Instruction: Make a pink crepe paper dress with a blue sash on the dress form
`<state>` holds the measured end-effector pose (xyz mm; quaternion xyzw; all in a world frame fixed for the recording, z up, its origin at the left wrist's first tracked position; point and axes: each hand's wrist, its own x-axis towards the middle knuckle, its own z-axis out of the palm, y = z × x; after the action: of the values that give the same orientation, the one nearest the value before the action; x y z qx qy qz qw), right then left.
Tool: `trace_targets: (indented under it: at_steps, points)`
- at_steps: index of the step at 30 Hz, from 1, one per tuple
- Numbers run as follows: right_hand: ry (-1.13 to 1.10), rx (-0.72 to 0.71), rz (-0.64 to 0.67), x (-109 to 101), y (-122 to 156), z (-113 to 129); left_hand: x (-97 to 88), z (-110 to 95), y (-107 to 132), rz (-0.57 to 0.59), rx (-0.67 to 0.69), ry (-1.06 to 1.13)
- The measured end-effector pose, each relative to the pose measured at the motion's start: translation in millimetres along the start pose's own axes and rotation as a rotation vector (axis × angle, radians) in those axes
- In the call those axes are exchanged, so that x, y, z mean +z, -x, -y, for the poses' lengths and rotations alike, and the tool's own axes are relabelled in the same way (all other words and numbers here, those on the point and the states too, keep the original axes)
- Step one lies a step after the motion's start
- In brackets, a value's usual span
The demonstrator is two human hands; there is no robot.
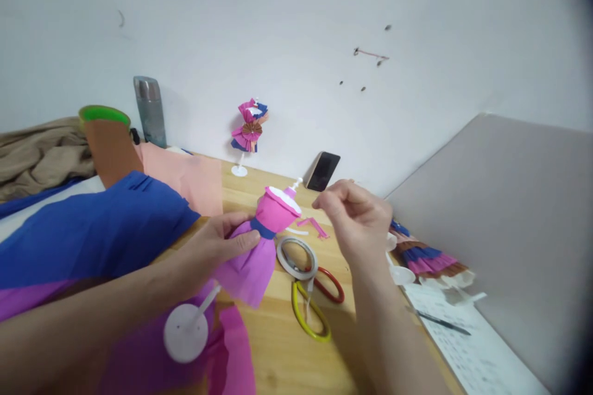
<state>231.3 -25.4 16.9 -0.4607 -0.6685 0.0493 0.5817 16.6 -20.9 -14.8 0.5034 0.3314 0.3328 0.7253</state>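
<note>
Tilted in my left hand is a small white-based dress form, dressed in crepe paper: a pink bodice, a dark blue waistband and a purple skirt. My fingers and thumb grip it around the waist. Its round white base points down toward me. My right hand is raised to the right of the bodice, with thumb and fingers pinched together. Whatever lies between those fingertips, if anything, is too small to tell. Below the hands, a roll of tape rests on scissors with one yellow and one red handle.
A second dressed form stands by the wall, near a leaning phone. Blue paper, a brown tube and a bottle are left. A layered ruffled dress, written sheet and pen lie right.
</note>
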Motion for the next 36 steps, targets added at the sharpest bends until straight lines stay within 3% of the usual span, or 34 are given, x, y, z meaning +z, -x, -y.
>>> trace_targets:
  at_steps: [3,8,14,17,20,23,25,27,31,36]
  points:
    - [-0.108,0.008,0.079,6,2,4,1.8,-7,-4,-0.006,0.056,0.008]
    - [-0.411,0.243,0.215,21,6,1,6.9,-10,-13,0.019,0.19,-0.095]
    - [-0.645,0.385,0.336,32,11,3,14.1,-1,-19,-0.069,0.322,-0.173]
    - [-0.68,0.418,0.322,31,12,5,11.1,2,-19,-0.015,0.324,-0.156]
    - [-0.693,0.404,0.219,24,9,5,0.4,-3,-19,-0.026,0.333,-0.201]
    - [-0.612,0.375,0.108,19,5,-2,-18.1,-8,-28,-0.109,0.382,-0.462]
    - [-0.551,0.346,0.075,21,3,-9,-33.2,-7,-39,-0.149,0.373,-0.783]
    - [-0.523,0.315,0.081,25,3,-16,-48.3,1,-52,-0.106,0.319,-1.192]
    - [-0.502,0.27,0.103,33,6,-26,-68.5,23,-65,0.024,0.241,-1.403]
    - [-0.515,0.234,0.056,41,10,-27,-71.3,33,-63,0.099,0.212,-1.547]
